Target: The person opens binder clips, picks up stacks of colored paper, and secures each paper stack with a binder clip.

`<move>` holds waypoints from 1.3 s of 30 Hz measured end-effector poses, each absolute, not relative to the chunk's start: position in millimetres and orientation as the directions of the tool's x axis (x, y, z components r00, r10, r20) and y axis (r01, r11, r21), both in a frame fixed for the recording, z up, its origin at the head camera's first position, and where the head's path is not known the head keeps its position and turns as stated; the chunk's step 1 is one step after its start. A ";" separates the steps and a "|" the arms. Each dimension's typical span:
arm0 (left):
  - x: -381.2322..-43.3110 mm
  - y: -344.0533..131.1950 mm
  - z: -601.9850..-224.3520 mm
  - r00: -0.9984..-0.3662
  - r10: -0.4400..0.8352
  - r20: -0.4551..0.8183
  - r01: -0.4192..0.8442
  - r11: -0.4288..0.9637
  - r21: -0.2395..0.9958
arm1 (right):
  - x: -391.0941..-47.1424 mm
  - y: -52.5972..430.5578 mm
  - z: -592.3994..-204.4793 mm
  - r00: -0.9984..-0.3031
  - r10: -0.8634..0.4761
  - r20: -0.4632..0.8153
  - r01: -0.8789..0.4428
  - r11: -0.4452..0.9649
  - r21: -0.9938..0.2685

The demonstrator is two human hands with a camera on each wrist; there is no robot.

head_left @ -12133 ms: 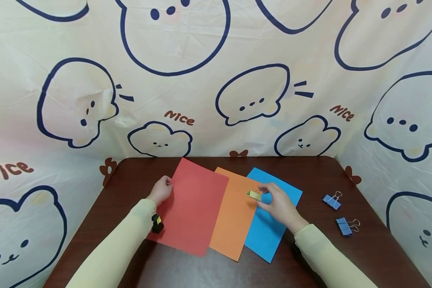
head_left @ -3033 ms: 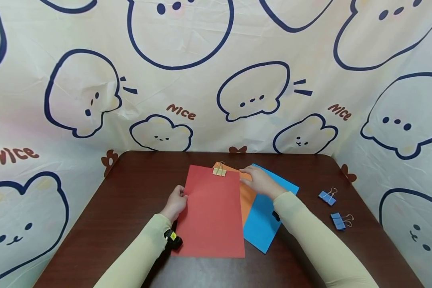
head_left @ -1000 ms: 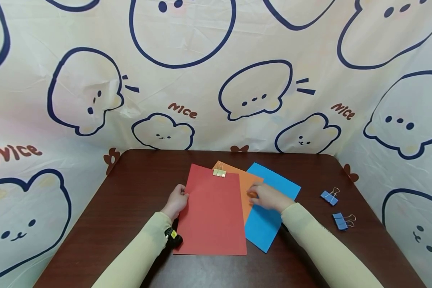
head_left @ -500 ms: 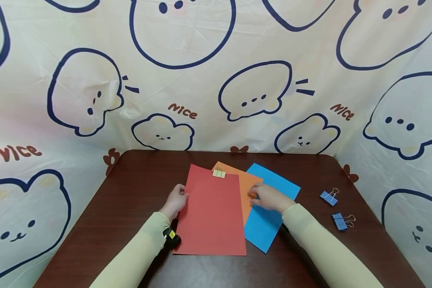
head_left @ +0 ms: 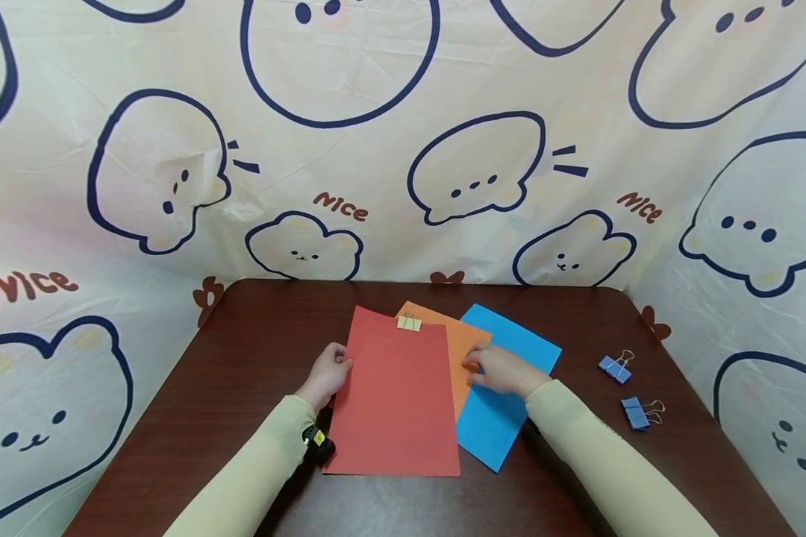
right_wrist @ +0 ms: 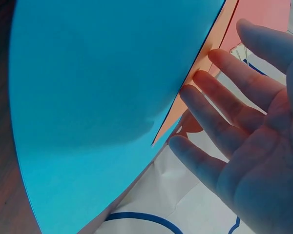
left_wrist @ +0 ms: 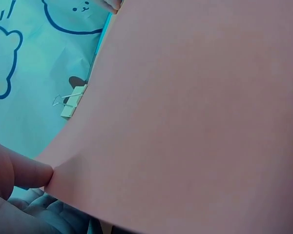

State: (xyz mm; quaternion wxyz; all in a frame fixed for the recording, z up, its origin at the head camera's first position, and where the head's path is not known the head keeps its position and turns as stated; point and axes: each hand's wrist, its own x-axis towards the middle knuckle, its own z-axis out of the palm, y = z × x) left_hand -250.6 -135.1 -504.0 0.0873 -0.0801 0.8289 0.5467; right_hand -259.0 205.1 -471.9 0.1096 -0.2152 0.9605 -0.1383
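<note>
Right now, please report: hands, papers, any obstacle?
Left hand pinches red paper. Right hand at orange paper, gripping nothing. Yellow clip on red paper. Blue clips aside, not blocking.

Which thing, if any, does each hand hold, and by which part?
The left hand pinches the red sheet by its left edge; the right hand appears to hold nothing.

Counter (head_left: 269,335) watched forward-down from the head; red paper (left_wrist: 185,122) caught close from left wrist, blue paper (right_wrist: 97,73) from right; yellow clip (left_wrist: 75,101) shared by head and left.
</note>
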 end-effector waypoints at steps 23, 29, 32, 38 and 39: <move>-259.1 -166.2 -487.2 -0.987 -0.008 -0.158 -0.131 0.601 0.788 | -261.4 203.5 -475.1 -0.887 -0.441 -0.139 -0.379 0.866 -0.326; -260.9 -172.2 -484.7 -0.976 0.013 -0.216 -0.160 0.631 0.759 | -259.9 202.6 -475.1 -0.885 -0.446 -0.135 -0.383 0.861 -0.336; -259.5 -174.1 -482.6 -0.972 0.030 -0.233 -0.160 0.642 0.750 | -259.9 202.5 -475.4 -0.884 -0.449 -0.133 -0.386 0.859 -0.336; -256.4 -175.9 -478.1 -0.969 0.058 -0.241 -0.138 0.680 0.720 | -260.8 202.6 -475.0 -0.887 -0.443 -0.133 -0.384 0.865 -0.322; -256.1 -175.3 -477.4 -0.969 0.062 -0.240 -0.131 0.694 0.708 | -261.0 202.8 -475.0 -0.887 -0.442 -0.132 -0.384 0.866 -0.320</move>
